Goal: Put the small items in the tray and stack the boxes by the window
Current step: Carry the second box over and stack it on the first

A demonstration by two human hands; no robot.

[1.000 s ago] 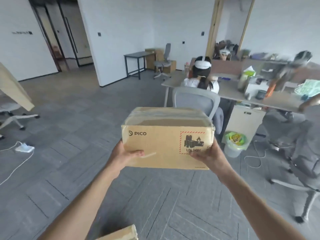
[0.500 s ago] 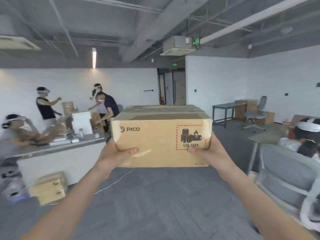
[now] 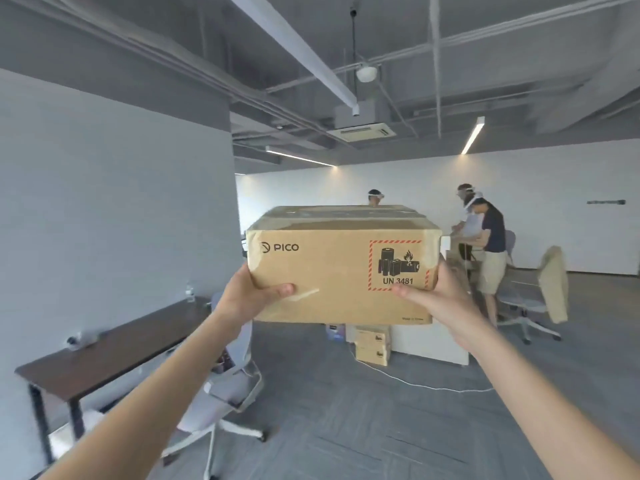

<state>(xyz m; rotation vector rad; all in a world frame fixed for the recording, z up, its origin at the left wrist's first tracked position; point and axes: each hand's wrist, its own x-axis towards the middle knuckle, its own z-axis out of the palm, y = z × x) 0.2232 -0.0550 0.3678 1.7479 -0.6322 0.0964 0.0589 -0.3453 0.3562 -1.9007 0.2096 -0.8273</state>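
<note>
Cardboard box (image 3: 332, 271) level, long axis left-right, printed side facing camera, left hand (image 3: 249, 299) and right hand (image 3: 440, 299) grasping its ends.

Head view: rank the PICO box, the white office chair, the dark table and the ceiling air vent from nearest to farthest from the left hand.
1. PICO box, gripped by the left hand.
2. White office chair, just below the hand.
3. Dark table, lower left by the wall.
4. Ceiling air vent, high overhead, farthest.
</note>
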